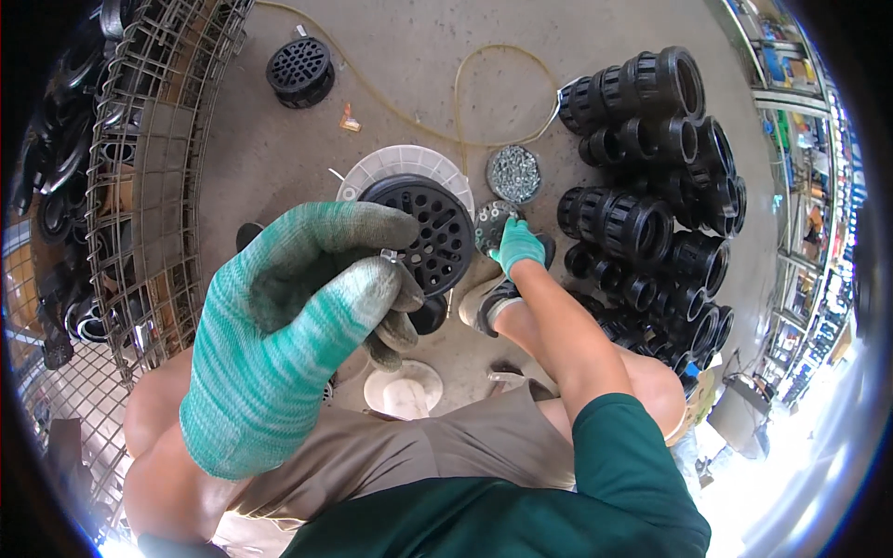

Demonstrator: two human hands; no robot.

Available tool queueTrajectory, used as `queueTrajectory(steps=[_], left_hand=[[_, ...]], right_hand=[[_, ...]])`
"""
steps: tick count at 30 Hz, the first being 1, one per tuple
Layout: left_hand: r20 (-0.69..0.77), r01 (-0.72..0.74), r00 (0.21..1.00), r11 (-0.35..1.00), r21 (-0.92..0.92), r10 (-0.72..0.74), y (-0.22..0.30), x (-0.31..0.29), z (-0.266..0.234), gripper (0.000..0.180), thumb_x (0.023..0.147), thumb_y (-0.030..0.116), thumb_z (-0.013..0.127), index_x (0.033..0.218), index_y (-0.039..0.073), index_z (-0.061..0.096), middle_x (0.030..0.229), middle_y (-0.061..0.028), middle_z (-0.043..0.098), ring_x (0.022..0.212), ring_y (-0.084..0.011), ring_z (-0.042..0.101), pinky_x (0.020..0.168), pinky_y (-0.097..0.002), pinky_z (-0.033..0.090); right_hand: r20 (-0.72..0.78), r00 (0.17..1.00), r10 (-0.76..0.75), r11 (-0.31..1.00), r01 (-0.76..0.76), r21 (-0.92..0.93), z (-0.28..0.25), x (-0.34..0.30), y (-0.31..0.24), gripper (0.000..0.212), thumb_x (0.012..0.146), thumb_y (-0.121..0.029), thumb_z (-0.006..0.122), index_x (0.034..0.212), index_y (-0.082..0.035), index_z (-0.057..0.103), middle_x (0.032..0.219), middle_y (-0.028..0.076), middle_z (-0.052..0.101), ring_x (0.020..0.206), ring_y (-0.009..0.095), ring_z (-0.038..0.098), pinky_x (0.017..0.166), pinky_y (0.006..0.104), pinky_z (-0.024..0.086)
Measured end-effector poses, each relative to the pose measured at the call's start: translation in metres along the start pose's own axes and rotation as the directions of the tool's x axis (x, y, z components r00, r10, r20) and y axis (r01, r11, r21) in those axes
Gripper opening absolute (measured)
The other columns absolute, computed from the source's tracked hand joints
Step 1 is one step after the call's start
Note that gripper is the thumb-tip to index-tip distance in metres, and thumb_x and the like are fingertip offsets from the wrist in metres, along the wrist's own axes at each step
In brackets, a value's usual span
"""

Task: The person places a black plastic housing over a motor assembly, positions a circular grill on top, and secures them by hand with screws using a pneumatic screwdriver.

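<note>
At fingertips of green-gloved left hand (pixel 279 335): small silvery metal piece (pixel 391 254), pinched between thumb and forefinger. Behind it in my view, black round perforated grate (pixel 445 232), partly blocked by that glove. Green-gloved right hand (pixel 518 246) at dark round disc dotted with pale pieces (pixel 489 229); I can't tell whether fingers grip any. Beyond, round tub of silvery bits (pixel 513 174). Black ribbed cylinders (pixel 633 88) right, grey wire-mesh cage (pixel 167 139) left.

Total workshop vibes: stacked black fittings (pixel 614 219) at 2 o'clock, wire cage (pixel 149 177) at 10, packed shelves (pixel 805 191) at 3.
</note>
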State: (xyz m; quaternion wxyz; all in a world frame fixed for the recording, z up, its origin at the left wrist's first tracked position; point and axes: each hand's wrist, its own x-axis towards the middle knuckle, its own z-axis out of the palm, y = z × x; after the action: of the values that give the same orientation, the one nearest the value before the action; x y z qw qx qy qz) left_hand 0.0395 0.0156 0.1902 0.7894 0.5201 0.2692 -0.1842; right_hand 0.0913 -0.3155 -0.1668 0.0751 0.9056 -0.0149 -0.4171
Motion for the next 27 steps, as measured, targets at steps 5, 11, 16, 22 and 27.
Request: queueTrajectory(steps=[5, 11, 16, 22, 27], left_hand=[[-0.032, 0.008, 0.999, 1.000, 0.012, -0.008, -0.003, 0.003, 0.001, 0.035, 0.096, 0.020, 0.071, 0.123, 0.001, 0.061, 0.087, -0.0090, 0.068, 0.074, -0.0145, 0.067, 0.063, -0.0246, 0.053], [-0.037, -0.008, 0.999, 1.000, 0.008, 0.008, -0.003, 0.002, 0.004, 0.035, 0.096, 0.021, 0.071, 0.124, 0.002, 0.061, 0.089, -0.0099, 0.068, 0.075, -0.0145, 0.067, 0.063, -0.0248, 0.053], [-0.027, -0.015, 1.000, 1.000, 0.023, 0.015, -0.006, 0.005, 0.003, 0.036, 0.096, 0.022, 0.071, 0.124, 0.003, 0.061, 0.089, -0.0094, 0.068, 0.075, -0.0142, 0.066, 0.063, -0.0249, 0.052], [-0.052, 0.004, 0.999, 0.999, 0.034, -0.003, -0.008, 0.006, 0.008, 0.038, 0.095, 0.022, 0.072, 0.125, 0.002, 0.061, 0.088, -0.0083, 0.068, 0.075, -0.0135, 0.066, 0.063, -0.0248, 0.052], [-0.031, 0.016, 0.999, 0.999, 0.029, -0.015, -0.008, 0.008, 0.008, 0.040, 0.094, 0.022, 0.074, 0.125, 0.002, 0.061, 0.091, -0.0087, 0.069, 0.077, -0.0145, 0.068, 0.064, -0.0253, 0.053]], right_hand=[[0.082, 0.996, 0.041, 0.999, -0.043, 0.026, 0.009, 0.012, -0.005, 0.084, 0.083, -0.045, 0.080, 0.146, -0.004, 0.042, 0.140, 0.020, 0.058, 0.124, 0.036, 0.060, 0.100, 0.0455, 0.052], [-0.018, 0.998, -0.066, 0.979, 0.068, 0.190, 0.014, 0.015, 0.008, 0.046, 0.092, -0.033, 0.070, 0.131, -0.011, 0.059, 0.127, 0.022, 0.065, 0.119, 0.039, 0.062, 0.098, 0.0493, 0.050], [0.105, 0.991, -0.079, 0.996, 0.076, 0.035, -0.006, 0.011, 0.010, 0.061, 0.087, -0.043, 0.075, 0.133, -0.007, 0.058, 0.130, 0.022, 0.065, 0.121, 0.038, 0.061, 0.100, 0.0484, 0.050], [0.041, 0.999, 0.001, 0.990, -0.007, 0.141, 0.021, 0.011, -0.012, 0.063, 0.085, -0.045, 0.076, 0.132, -0.006, 0.060, 0.128, 0.022, 0.065, 0.121, 0.038, 0.061, 0.100, 0.0471, 0.050], [-0.028, 0.999, -0.035, 0.983, 0.040, 0.177, 0.031, 0.014, -0.006, 0.047, 0.086, -0.032, 0.076, 0.126, -0.010, 0.065, 0.127, 0.020, 0.066, 0.116, 0.037, 0.063, 0.097, 0.0473, 0.051]])
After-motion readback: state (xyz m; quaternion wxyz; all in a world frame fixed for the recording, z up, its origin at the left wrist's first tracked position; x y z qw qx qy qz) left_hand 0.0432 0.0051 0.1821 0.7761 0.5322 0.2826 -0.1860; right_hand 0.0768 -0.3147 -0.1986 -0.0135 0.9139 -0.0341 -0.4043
